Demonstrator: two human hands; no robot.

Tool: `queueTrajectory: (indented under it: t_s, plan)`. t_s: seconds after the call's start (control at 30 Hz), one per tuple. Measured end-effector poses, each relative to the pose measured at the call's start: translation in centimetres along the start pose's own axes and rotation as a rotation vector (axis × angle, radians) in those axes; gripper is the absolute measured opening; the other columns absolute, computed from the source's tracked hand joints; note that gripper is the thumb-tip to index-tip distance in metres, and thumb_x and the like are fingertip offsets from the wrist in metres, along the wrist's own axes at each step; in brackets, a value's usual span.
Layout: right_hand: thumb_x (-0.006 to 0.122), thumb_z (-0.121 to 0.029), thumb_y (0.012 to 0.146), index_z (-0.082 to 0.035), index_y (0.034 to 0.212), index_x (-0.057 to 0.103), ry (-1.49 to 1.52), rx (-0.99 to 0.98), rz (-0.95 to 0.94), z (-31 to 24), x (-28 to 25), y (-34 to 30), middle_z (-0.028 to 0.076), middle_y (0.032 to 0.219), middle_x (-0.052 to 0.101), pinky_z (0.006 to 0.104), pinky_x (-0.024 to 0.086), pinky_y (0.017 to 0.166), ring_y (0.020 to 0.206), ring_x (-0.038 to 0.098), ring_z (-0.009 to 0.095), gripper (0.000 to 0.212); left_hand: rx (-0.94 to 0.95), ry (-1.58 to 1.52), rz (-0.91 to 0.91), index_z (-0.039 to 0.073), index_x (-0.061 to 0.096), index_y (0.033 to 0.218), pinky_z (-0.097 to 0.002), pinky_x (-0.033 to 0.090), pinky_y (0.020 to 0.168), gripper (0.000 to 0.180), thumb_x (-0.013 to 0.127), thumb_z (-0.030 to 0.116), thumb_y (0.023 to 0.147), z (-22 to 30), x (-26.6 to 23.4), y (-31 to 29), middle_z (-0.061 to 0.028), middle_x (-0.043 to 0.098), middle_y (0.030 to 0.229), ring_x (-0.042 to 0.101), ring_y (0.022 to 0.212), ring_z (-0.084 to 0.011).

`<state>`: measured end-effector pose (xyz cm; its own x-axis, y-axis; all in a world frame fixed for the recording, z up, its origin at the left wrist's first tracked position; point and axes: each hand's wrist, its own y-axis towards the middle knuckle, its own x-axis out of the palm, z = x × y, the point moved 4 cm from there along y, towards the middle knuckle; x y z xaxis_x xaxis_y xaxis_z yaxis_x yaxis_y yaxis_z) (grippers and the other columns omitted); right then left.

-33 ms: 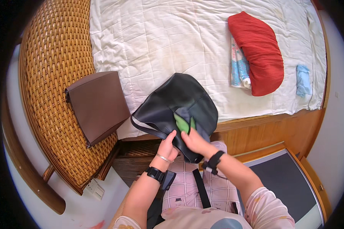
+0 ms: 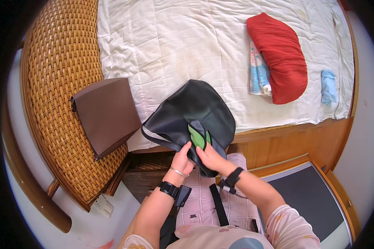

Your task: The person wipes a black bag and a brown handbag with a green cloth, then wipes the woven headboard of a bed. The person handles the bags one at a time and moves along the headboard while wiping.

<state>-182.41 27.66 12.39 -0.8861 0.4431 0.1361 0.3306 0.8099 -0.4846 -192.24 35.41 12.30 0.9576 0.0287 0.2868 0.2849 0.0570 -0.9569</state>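
I view the black bag (image 2: 195, 106) at centre. Left hand (image 2: 183, 161), at its 7 o'clock, grips the edge. Right hand (image 2: 214, 161), at 5 o'clock, contacts green cloth (image 2: 196, 137); I cannot tell if that hand is closed.

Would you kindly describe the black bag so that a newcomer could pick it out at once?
Start at the white-covered bed and go to its near edge. There, the left hand and right hand are on the black bag. Unlike the plain brown bag to its left, it is black, with a green item showing beside the right thumb.
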Motion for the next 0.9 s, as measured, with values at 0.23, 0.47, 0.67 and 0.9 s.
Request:
queueTrajectory:
  t_s: [0.23, 0.47, 0.67, 0.9]
  plan:
    - [0.055, -0.021, 0.088, 0.001, 0.141, 0.037, -0.242, -0.045, -0.007, -1.9, -1.7, -8.4, 0.023, 0.144, 0.039, 0.0413, 0.028, 0.112, 0.133, 0.036, 0.04, 0.06, -0.012, -0.023, -0.11, 0.003, 0.054, 0.125, -0.0405, 0.046, 0.098, 0.033, 0.057, 0.015, 0.095, 0.4, 4.1, -3.5, -0.0081, 0.059, 0.124, 0.057, 0.113, -0.0244]
    - [0.043, -0.024, 0.1, 0.001, 0.148, 0.023, 0.206, 0.02, 0.061, -8.1, -0.4, -5.8, 0.019, 0.148, 0.035, 0.0335, 0.024, 0.112, 0.137, 0.033, 0.027, 0.058, 0.114, 0.59, -0.084, -0.002, 0.053, 0.126, -0.0295, 0.044, 0.095, 0.036, 0.057, 0.017, 0.096, 0.0, 6.3, -6.4, -0.0104, 0.06, 0.12, 0.058, 0.11, -0.0197]
    - [0.067, -0.018, 0.085, -0.003, 0.153, 0.002, 0.221, 0.001, 0.061, -11.4, -3.3, -1.9, 0.015, 0.146, 0.037, 0.0307, 0.028, 0.109, 0.131, 0.038, 0.02, 0.095, 0.482, 1.261, -0.413, -0.004, 0.046, 0.13, -0.0372, 0.037, 0.105, 0.044, 0.054, 0.009, 0.089, 2.7, 12.2, -8.4, -0.0215, 0.051, 0.133, 0.048, 0.126, -0.0325]
    - [0.077, -0.022, 0.074, 0.004, 0.15, 0.002, -0.029, -0.029, 0.087, -16.3, -6.8, 1.0, 0.022, 0.146, 0.033, 0.0347, 0.03, 0.11, 0.134, 0.036, 0.026, 0.11, 1.012, 1.582, -0.448, -0.004, 0.054, 0.112, -0.0471, 0.04, 0.102, 0.037, 0.061, 0.009, 0.078, 4.2, 16.6, -7.3, -0.029, 0.045, 0.135, 0.046, 0.122, -0.0442]
